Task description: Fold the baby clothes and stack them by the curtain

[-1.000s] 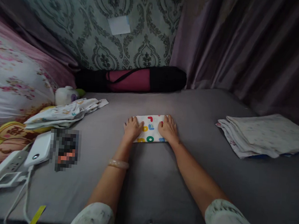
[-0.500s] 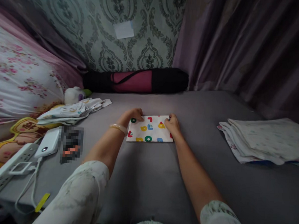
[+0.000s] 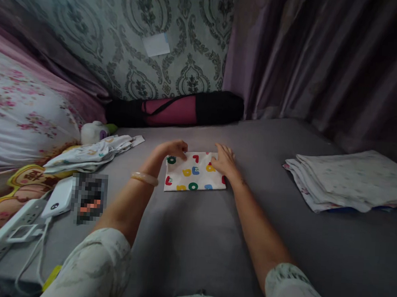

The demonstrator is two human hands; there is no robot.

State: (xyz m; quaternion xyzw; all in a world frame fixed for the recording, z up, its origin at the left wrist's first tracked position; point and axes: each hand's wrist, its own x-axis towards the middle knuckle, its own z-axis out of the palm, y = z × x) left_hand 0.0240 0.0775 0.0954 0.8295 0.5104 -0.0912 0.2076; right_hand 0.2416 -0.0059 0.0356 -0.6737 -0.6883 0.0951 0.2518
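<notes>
A: Text pass, quick. Anything legible?

B: Folded white cloth [image 3: 201, 179], yes. Multicoloured letter print. Green O [image 3: 193, 186] at the near edge, another green one in the upper-left corner.

A: Yellow shapes?

B: Read like a lowercase "a", tilted differently. Log as probable.

A: Red, blue?

B: Red L-like shape [image 3: 195, 158] near the far edge, could be a turned J. Blue shapes: can't tell which letters.

A: Left side?

B: Yellow cartoon cushion [image 3: 31, 191]: dark Chinese-looking character on its upper part, too blurred to read. White power bank [image 3: 60, 196]: small round dark mark, content unreadable.
</notes>
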